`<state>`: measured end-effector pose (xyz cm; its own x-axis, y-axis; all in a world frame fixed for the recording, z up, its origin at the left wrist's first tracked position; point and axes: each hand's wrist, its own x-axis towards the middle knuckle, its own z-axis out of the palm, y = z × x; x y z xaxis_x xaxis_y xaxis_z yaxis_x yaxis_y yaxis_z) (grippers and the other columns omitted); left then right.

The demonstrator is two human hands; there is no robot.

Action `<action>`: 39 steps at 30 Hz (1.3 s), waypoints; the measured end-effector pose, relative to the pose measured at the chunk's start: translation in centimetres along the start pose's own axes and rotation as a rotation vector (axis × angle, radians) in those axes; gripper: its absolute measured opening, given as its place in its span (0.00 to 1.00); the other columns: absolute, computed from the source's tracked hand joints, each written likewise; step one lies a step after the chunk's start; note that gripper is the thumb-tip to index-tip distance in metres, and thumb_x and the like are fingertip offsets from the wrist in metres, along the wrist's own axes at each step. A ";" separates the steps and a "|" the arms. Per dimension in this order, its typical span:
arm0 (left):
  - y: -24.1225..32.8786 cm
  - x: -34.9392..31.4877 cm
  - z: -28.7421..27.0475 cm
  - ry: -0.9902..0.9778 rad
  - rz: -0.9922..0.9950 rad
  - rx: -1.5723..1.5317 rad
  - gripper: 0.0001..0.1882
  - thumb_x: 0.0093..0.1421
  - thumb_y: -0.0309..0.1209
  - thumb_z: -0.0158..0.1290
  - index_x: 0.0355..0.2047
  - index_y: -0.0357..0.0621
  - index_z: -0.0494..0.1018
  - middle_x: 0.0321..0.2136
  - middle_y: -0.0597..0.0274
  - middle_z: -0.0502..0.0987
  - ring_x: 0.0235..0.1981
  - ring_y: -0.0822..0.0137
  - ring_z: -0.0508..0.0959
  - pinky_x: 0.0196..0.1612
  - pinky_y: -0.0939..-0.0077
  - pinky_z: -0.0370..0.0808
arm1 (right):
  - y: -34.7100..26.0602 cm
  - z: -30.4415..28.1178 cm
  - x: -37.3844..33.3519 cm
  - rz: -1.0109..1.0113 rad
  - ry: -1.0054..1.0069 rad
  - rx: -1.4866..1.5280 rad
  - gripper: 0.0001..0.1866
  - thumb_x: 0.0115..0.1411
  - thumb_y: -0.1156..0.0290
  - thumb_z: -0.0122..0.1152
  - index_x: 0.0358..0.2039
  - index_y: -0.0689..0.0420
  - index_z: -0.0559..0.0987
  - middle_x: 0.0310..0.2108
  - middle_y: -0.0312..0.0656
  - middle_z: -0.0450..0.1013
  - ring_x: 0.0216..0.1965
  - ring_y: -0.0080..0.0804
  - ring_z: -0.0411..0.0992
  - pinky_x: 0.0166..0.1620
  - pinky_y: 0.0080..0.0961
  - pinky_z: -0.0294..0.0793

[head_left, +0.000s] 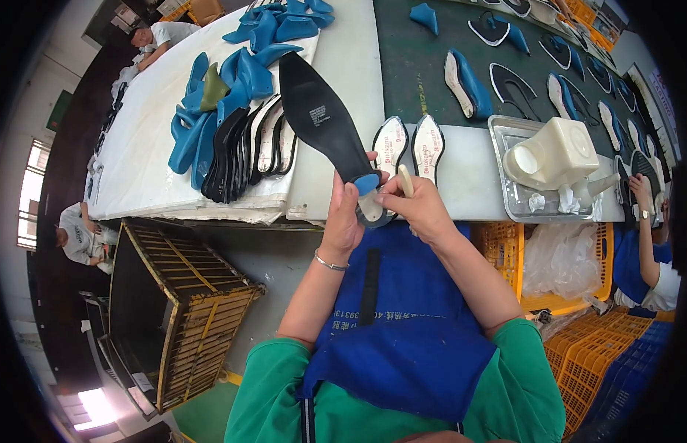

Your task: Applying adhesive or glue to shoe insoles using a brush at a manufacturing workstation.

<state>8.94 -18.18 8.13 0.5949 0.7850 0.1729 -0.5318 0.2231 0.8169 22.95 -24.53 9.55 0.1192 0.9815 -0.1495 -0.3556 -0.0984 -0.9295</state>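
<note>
My left hand (344, 214) grips a long black shoe sole (314, 103) by its narrow end, with the broad end pointing up and away. A blue patch (367, 183) and a whitish piece lie at that narrow end, between my hands. The fingers of my right hand (425, 205) are closed around a pale-handled tool (406, 181), held against the whitish piece; its working tip is hidden. Just beyond my hands, two white insoles (391, 144) with black edges and red print lie side by side on the table.
Left of my hands, black soles (229, 159) stand in a row beside piled blue shoe lasts (247, 77). A clear tray (513, 199) with a cream plastic container (554, 151) sits to the right. Lasts and shoe parts cover the green belt (402, 74). Co-workers sit at both sides.
</note>
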 end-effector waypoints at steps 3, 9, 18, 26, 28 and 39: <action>0.0 0.0 0.8 0.002 0.010 -0.020 0.40 0.62 0.52 0.52 0.65 0.42 0.50 0.63 0.54 0.58 0.56 0.61 0.70 0.58 0.65 0.70 | 0.2 -0.1 0.0 -0.028 0.042 -0.081 0.02 0.55 0.78 0.64 0.28 0.63 0.78 0.24 0.31 0.72 0.27 0.15 0.67 0.31 0.15 0.65; 0.8 0.1 1.6 -0.063 -0.008 -0.131 0.41 0.59 0.36 0.56 0.67 0.40 0.47 0.65 0.49 0.55 0.63 0.52 0.65 0.64 0.60 0.65 | 0.0 -0.4 -0.3 -0.056 0.127 -0.126 0.05 0.53 0.77 0.66 0.24 0.63 0.77 0.23 0.33 0.72 0.24 0.15 0.67 0.28 0.15 0.66; 1.9 0.0 1.9 -0.068 -0.177 -0.112 0.41 0.54 0.18 0.50 0.67 0.40 0.47 0.65 0.48 0.57 0.65 0.51 0.62 0.64 0.60 0.64 | -1.1 -1.0 -2.0 -0.027 0.075 -0.122 0.04 0.54 0.78 0.65 0.27 0.64 0.79 0.23 0.34 0.75 0.25 0.15 0.69 0.28 0.14 0.67; 2.9 -0.1 3.2 -0.139 -0.215 -0.114 0.44 0.50 0.18 0.50 0.68 0.40 0.46 0.66 0.46 0.56 0.65 0.49 0.61 0.65 0.58 0.63 | -0.5 -1.0 -4.4 -0.098 0.185 -0.038 0.04 0.58 0.78 0.63 0.32 0.66 0.81 0.25 0.34 0.76 0.27 0.14 0.70 0.30 0.13 0.67; 2.7 -0.1 3.1 -0.194 -0.238 -0.128 0.44 0.52 0.14 0.47 0.69 0.42 0.42 0.66 0.50 0.54 0.66 0.51 0.60 0.64 0.60 0.64 | -0.6 -0.7 -5.3 -0.128 0.217 -0.094 0.05 0.58 0.78 0.62 0.33 0.66 0.81 0.26 0.34 0.76 0.27 0.15 0.70 0.31 0.13 0.68; 2.8 -0.2 3.6 -0.175 -0.248 -0.154 0.45 0.49 0.09 0.39 0.69 0.43 0.41 0.66 0.49 0.55 0.65 0.50 0.61 0.62 0.63 0.66 | -2.3 -0.2 -6.9 -0.169 0.271 -0.190 0.11 0.58 0.78 0.60 0.42 0.62 0.74 0.28 0.32 0.73 0.23 0.10 0.64 0.29 0.09 0.64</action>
<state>9.44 -19.80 12.33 0.8050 0.5876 0.0824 -0.4350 0.4900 0.7554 23.14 -31.15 12.60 0.4114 0.9102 -0.0483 -0.1342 0.0081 -0.9909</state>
